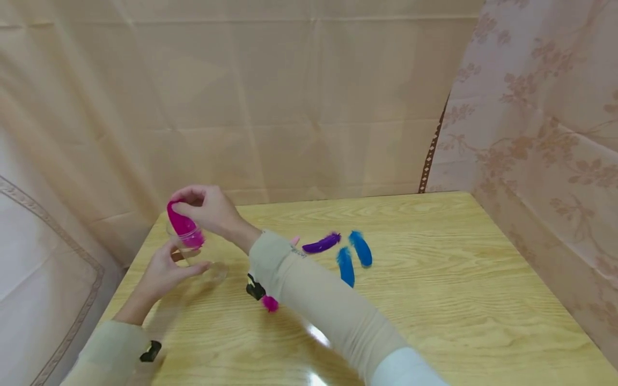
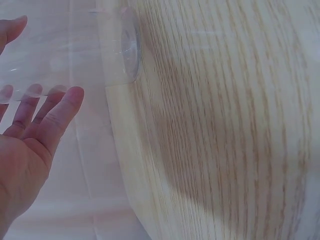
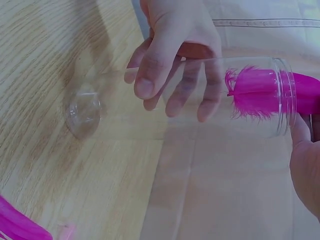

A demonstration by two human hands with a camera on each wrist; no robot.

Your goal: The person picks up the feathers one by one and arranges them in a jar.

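Observation:
A tall clear plastic jar (image 3: 135,117) stands on the table at the left in the head view. My left hand (image 1: 164,271) holds it round the side, thumb and fingers on its wall. Above it, my right hand (image 1: 210,210) pinches the top of a magenta feather (image 1: 181,222) between thumb and fingers. In the right wrist view, the feather's fluffy end is inside the jar's mouth, while its upper part sticks out. The left wrist view shows the left fingertips (image 2: 75,95) against the clear wall.
On the wooden table (image 1: 458,284) lie a purple feather (image 1: 321,244), a blue feather (image 1: 361,248) and another blue feather (image 1: 345,266). A second magenta feather (image 1: 270,304) and a pale pink feather (image 1: 295,240) are partly hidden by the right forearm. Cloth hangs behind the table.

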